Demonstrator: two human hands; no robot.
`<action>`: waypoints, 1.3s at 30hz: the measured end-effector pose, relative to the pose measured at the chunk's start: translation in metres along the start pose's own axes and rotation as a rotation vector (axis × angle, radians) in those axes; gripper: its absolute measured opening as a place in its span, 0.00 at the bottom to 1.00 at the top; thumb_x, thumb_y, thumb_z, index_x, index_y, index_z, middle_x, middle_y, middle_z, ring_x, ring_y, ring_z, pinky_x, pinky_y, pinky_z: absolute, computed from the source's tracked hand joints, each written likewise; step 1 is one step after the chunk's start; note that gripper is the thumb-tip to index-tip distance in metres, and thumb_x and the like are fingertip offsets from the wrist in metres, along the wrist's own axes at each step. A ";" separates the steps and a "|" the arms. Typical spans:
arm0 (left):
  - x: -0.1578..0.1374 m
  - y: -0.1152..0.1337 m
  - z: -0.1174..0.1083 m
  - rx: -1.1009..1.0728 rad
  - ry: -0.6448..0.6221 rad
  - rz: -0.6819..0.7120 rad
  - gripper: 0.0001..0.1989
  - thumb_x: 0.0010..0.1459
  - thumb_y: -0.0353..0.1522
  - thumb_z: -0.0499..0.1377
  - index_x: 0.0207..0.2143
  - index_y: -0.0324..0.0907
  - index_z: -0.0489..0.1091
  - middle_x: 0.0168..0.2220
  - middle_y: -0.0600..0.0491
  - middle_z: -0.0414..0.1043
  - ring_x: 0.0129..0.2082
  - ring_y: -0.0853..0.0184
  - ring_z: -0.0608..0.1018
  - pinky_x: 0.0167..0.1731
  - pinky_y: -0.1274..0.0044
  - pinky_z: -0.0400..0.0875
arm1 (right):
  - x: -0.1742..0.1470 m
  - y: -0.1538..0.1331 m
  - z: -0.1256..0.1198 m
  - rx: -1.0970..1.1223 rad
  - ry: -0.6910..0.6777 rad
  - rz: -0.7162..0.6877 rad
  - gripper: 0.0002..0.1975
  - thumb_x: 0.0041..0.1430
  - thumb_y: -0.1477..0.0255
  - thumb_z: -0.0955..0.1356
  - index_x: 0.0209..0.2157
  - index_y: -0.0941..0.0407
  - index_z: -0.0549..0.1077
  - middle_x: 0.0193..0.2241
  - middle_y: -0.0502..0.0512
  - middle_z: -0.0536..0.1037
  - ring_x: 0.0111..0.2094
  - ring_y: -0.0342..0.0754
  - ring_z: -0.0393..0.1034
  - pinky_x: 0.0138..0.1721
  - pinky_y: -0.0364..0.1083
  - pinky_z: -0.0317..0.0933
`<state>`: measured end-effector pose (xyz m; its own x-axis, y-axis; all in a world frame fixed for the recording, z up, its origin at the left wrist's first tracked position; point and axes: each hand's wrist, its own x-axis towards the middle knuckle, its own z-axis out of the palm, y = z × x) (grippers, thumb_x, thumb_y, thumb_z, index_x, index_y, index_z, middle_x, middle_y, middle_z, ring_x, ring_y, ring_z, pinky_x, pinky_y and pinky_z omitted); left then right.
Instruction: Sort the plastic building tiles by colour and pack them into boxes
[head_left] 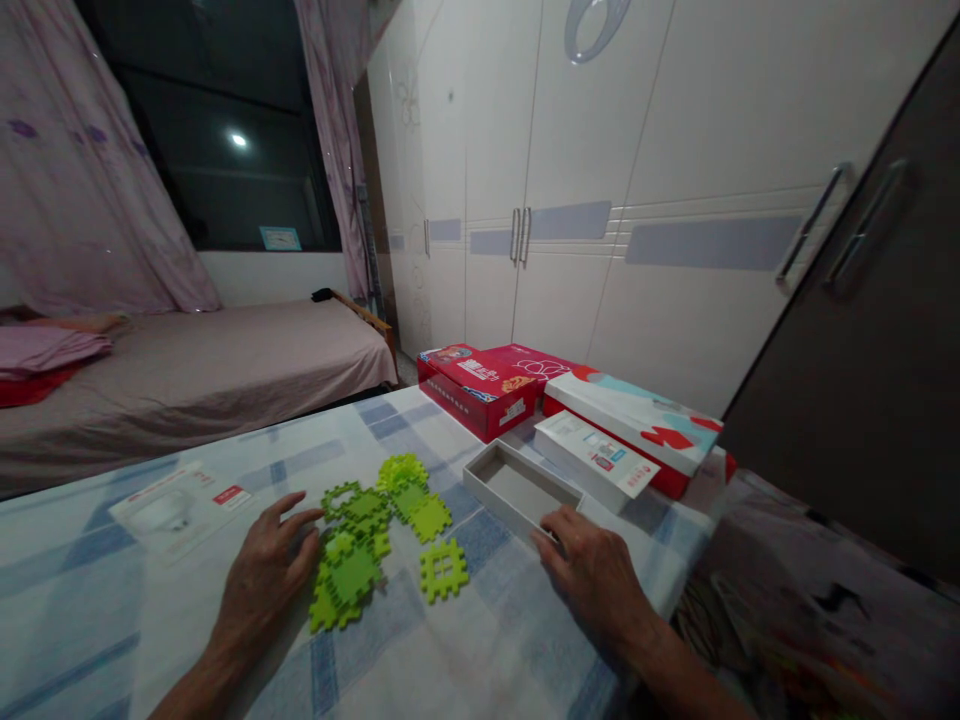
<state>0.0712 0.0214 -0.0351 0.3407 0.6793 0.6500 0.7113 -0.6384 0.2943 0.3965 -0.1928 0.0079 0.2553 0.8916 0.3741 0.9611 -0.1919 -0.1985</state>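
My right hand [592, 570] has its fingers over the near right end of a shallow grey open box [484, 485] and its thumb against the box's outer wall. My left hand [274, 560] rests at the left side of a loose heap of green interlocking plastic tiles [356, 572], its fingers apart and holding nothing. The tiles are square with toothed edges, some dark green and some yellow-green, and several overlap. One yellow-green tile [444, 571] with a windowed centre lies apart, between the heap and the box. No tiles show inside the visible part of the box.
A red box [480, 390] stands at the table's far edge, beside a long white-and-red box [637, 415] and a small white carton [596, 455]. A printed card [180, 510] lies at left on the checked tablecloth [405, 670]. A bed [225, 360] and wardrobe [562, 150] stand beyond.
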 end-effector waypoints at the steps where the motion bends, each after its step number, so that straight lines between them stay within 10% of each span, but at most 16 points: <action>1: 0.000 0.001 0.000 0.000 0.004 0.002 0.16 0.55 0.40 0.50 0.36 0.43 0.73 0.48 0.45 0.70 0.46 0.56 0.74 0.48 0.62 0.70 | 0.000 0.004 0.001 -0.011 0.006 0.005 0.11 0.64 0.69 0.59 0.31 0.54 0.69 0.30 0.51 0.73 0.33 0.47 0.72 0.33 0.45 0.62; 21: 0.002 0.018 -0.007 -0.107 -0.204 -0.183 0.23 0.57 0.44 0.47 0.44 0.40 0.71 0.47 0.46 0.75 0.48 0.60 0.76 0.50 0.67 0.69 | -0.003 0.020 0.007 -0.295 0.180 0.130 0.12 0.64 0.68 0.58 0.33 0.54 0.70 0.30 0.52 0.76 0.26 0.47 0.71 0.23 0.44 0.56; 27: 0.004 0.032 -0.013 -0.170 -0.261 -0.201 0.20 0.60 0.41 0.46 0.45 0.42 0.71 0.44 0.49 0.76 0.45 0.63 0.77 0.48 0.70 0.70 | 0.006 -0.004 -0.021 -0.017 0.343 0.028 0.14 0.62 0.63 0.59 0.42 0.54 0.69 0.37 0.56 0.75 0.28 0.47 0.70 0.26 0.46 0.62; 32: 0.002 0.028 -0.006 -0.138 -0.181 -0.136 0.20 0.61 0.40 0.46 0.47 0.40 0.70 0.51 0.46 0.71 0.52 0.61 0.72 0.54 0.66 0.65 | 0.057 -0.064 -0.012 0.432 0.026 -0.207 0.18 0.60 0.62 0.62 0.49 0.54 0.65 0.46 0.58 0.72 0.40 0.48 0.71 0.41 0.48 0.66; 39: -0.002 0.020 0.004 -0.055 -0.329 -0.042 0.25 0.62 0.43 0.46 0.58 0.41 0.62 0.59 0.44 0.63 0.61 0.57 0.62 0.59 0.60 0.57 | 0.149 -0.116 0.074 0.297 -0.256 -0.279 0.37 0.57 0.53 0.63 0.62 0.59 0.54 0.63 0.68 0.52 0.64 0.60 0.45 0.58 0.61 0.46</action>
<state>0.0876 0.0092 -0.0334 0.4986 0.7801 0.3780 0.6976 -0.6199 0.3591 0.3155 -0.0072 0.0194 -0.0780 0.9718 0.2224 0.9082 0.1613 -0.3861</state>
